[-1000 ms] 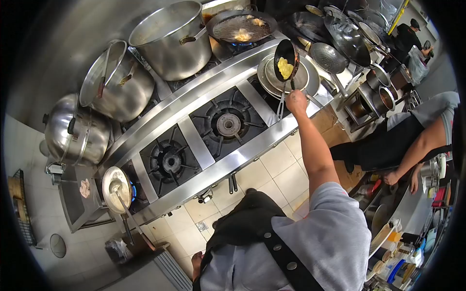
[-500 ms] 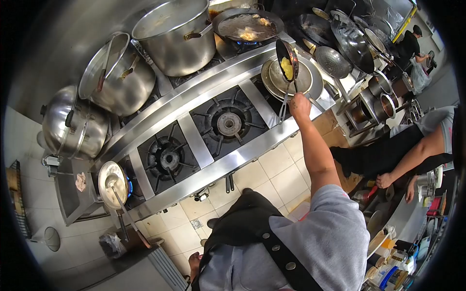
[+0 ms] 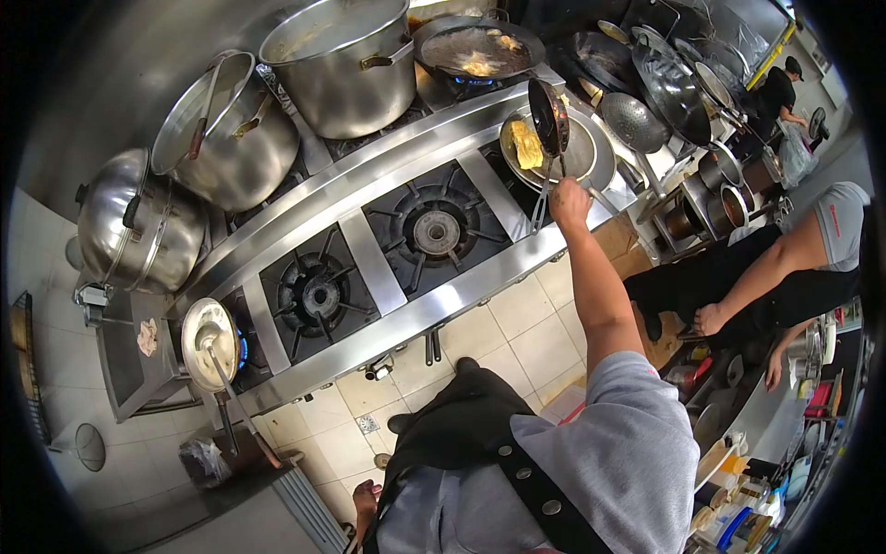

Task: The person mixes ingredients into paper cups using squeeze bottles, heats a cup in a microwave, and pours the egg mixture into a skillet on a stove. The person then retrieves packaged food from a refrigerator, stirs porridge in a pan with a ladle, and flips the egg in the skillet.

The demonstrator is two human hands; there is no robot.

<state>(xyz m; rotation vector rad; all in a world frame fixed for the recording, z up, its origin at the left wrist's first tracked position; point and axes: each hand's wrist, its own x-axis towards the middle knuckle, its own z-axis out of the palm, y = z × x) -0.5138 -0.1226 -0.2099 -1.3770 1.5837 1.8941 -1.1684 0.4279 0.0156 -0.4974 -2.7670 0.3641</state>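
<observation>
My right hand (image 3: 569, 203) is closed around the handle of a small dark frying pan (image 3: 551, 118). The pan is tipped steeply over a stack of metal bowls (image 3: 580, 150) at the stove's right end. A folded yellow piece, seemingly cooked egg (image 3: 526, 145), lies at the left side of the bowls, beside the pan. Tongs or a similar wire-handled metal tool (image 3: 538, 210) lean out just left of that hand. Low by my body, my left hand (image 3: 367, 499) hangs with loosely bent fingers, and I see nothing in it.
A wok of bubbling oil (image 3: 480, 55) sits over a flame at the back. Large steel pots (image 3: 355, 88) line the rear burners. A pan with a ladle (image 3: 208, 346) stands on a lit burner at left. A co-worker's arm (image 3: 752, 282) is at the right.
The yellow piece has left the frying pan and now lies on the bowls. The pan has tipped further over. The co-worker's hand has moved slightly left and up.
</observation>
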